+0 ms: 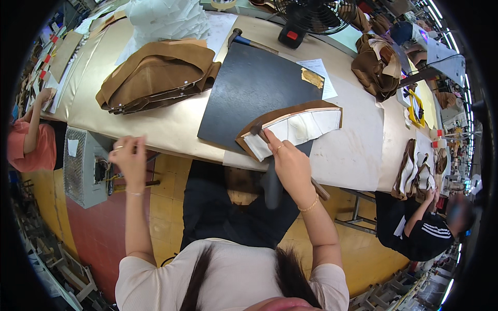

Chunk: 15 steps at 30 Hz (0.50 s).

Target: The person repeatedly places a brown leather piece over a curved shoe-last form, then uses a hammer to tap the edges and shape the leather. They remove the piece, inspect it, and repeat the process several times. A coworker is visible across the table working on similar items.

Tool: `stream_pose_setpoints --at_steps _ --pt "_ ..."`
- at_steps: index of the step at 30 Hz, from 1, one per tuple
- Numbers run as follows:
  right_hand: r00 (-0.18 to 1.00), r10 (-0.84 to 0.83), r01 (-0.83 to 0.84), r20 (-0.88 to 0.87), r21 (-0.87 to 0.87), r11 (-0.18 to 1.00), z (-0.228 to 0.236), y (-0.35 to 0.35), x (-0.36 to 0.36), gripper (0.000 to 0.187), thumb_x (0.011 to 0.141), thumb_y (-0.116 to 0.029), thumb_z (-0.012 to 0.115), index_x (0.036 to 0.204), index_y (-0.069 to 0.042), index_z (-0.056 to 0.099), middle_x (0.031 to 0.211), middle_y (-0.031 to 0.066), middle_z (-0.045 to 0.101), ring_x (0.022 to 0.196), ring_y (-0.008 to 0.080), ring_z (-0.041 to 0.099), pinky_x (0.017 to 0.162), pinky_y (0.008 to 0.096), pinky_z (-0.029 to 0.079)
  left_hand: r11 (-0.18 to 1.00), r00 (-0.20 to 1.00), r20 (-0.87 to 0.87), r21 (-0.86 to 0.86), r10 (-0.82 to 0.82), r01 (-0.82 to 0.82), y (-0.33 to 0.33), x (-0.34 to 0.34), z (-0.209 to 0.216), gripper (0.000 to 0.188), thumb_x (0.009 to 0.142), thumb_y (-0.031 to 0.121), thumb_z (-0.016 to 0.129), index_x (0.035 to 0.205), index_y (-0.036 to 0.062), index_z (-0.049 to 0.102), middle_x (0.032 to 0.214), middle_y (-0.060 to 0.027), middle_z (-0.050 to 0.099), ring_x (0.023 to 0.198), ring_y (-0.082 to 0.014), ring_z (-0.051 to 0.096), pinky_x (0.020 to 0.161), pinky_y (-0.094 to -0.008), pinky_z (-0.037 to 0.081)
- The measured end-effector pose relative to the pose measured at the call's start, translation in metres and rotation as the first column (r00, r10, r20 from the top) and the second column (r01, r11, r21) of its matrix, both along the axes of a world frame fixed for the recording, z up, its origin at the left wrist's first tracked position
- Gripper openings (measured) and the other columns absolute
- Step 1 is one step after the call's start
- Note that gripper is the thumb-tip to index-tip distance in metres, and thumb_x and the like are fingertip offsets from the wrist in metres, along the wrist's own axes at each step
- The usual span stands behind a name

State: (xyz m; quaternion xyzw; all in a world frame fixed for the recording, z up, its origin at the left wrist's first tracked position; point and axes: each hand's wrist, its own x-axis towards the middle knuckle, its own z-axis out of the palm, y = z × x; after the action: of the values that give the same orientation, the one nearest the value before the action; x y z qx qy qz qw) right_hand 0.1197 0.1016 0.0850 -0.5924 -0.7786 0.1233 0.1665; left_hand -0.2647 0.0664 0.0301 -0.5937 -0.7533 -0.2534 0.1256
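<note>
My right hand is closed round the handle of a hammer, its index finger stretched toward the dark head. The wooden handle end sticks out past my palm. The hammer head is at the left end of a curved brown leather piece with white backing, which lies on a black board. My left hand is raised off the table's front edge, fingers loosely bent and apart, slightly blurred, with nothing visible in it. A dark grey rounded object hangs below my right hand; its kind is unclear.
Stacked brown leather pieces lie left of the board. Another hammer rests along its far edge. Beyond are white sheets and a black fan. A metal box stands below the table edge. Co-workers sit at both sides.
</note>
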Motion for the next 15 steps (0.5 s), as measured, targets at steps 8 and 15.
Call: stream_pose_setpoints --at_steps 8,15 --pt "0.694 -0.537 0.518 -0.479 -0.186 0.835 -0.013 0.019 0.065 0.048 0.099 -0.013 0.055 0.146 -0.016 0.049 0.091 0.0093 0.067 0.074 0.0126 0.06 0.063 0.029 0.05 0.873 0.876 0.036 0.081 0.48 -0.482 -0.043 -0.191 -0.008 0.031 0.095 0.039 0.059 0.108 0.0141 0.072 0.112 -0.0035 0.064 0.11 -0.0239 0.059 0.092 -0.0493 0.037" --pt "0.608 -0.785 0.793 -0.121 0.15 0.591 -0.07 -0.005 0.198 0.057 0.086 0.007 0.058 0.141 -0.005 0.051 0.124 0.0237 0.06 0.112 0.0389 0.056 0.1 0.0417 0.043 0.732 0.725 -0.139 -0.007 0.674 -0.681 -0.038 -0.313 -0.035 0.049 0.096 0.045 0.056 0.135 0.0153 0.057 0.136 -0.011 0.056 0.125 -0.0301 0.054 0.095 -0.0504 0.045"
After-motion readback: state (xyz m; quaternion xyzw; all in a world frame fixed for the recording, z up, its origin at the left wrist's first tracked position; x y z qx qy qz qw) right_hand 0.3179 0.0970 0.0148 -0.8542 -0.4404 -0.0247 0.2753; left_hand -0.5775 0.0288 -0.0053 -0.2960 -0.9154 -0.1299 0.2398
